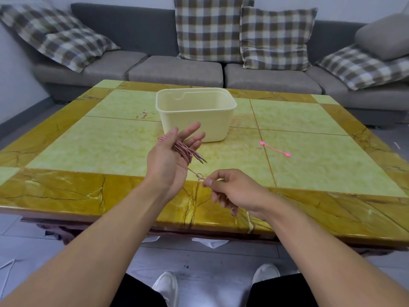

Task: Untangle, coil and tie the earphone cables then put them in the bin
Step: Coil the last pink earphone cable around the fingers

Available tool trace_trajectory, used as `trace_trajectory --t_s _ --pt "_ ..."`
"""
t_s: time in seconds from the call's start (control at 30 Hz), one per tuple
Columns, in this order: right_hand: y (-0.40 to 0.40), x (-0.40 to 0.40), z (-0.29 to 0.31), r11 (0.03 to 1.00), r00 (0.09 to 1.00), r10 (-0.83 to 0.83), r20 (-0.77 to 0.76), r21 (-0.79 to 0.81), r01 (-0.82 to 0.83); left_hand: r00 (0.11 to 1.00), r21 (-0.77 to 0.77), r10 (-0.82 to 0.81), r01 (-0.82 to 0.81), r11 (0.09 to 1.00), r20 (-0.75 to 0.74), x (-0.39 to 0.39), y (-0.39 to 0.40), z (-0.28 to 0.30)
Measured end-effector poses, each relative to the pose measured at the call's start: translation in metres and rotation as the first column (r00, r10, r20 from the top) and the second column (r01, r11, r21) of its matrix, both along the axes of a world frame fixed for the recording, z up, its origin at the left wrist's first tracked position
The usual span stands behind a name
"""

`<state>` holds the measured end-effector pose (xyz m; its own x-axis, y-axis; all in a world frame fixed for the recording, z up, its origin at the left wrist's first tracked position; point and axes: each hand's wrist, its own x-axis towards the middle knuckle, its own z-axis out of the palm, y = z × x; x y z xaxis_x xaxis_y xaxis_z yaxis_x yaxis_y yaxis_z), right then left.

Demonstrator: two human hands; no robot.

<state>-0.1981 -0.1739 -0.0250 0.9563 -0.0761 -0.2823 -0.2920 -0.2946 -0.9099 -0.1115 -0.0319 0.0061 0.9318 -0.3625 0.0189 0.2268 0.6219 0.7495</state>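
Observation:
A pink earphone cable [185, 151] is wound in several loops around my left hand [170, 156], whose fingers are spread and nearly straight, palm facing right. Plug ends stick out of the coil toward the right. One strand runs from the coil down to my right hand [230, 191], which pinches it between thumb and forefinger just past a small loop in the strand. Both hands hover above the table's near edge. A pale yellow plastic bin [228, 120] stands on the table just beyond my left hand. A pink cable tie [275, 149] lies flat on the table to the right.
The tiled yellow and green table [99, 142] fills the middle of the view. Behind it stands a grey sofa [177, 69] with checked cushions. My knees and white shoes show below the table edge.

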Motion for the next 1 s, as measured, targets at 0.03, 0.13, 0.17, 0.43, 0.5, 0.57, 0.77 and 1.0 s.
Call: trace_trajectory --t_s 0.03,0.13,0.17,0.43,0.5,0.57,0.77,1.0 --pt "-0.001 -0.001 -0.001 0.999 1.0 0.016 -0.003 -0.028 -0.016 1.0 0.01 0.019 -0.019 1.0 0.008 0.0 0.0 0.0" --pt "-0.005 -0.003 -0.001 0.997 0.998 0.063 -0.023 -0.051 -0.064 0.995 0.044 0.084 -0.087 0.995 0.06 0.003 0.001 -0.002" --pt "-0.006 -0.003 -0.001 0.996 0.997 0.074 -0.027 -0.052 -0.076 0.992 0.049 0.099 -0.103 0.993 0.074 0.005 0.002 -0.002" --pt "-0.014 -0.005 0.001 0.998 0.999 0.037 0.018 -0.06 -0.036 0.993 0.011 0.05 -0.049 0.999 -0.108 0.014 0.011 -0.003" --pt "-0.013 -0.005 0.001 0.996 0.998 0.069 0.005 -0.049 -0.068 0.989 -0.016 -0.044 0.042 0.999 -0.138 0.011 0.012 -0.001" --pt "-0.01 -0.005 0.0 0.995 0.995 0.098 -0.003 -0.007 -0.098 0.976 -0.072 -0.159 0.15 0.986 -0.148 0.007 0.011 0.003" --pt "-0.005 0.003 -0.001 0.997 0.99 -0.048 0.132 0.068 0.04 0.892 -0.222 -0.44 0.41 0.885 -0.105 0.004 0.015 0.005" --pt "-0.009 0.005 0.003 0.985 0.969 -0.156 0.194 0.1 0.138 0.959 0.012 -0.268 0.27 0.963 -0.091 0.005 0.011 0.001"
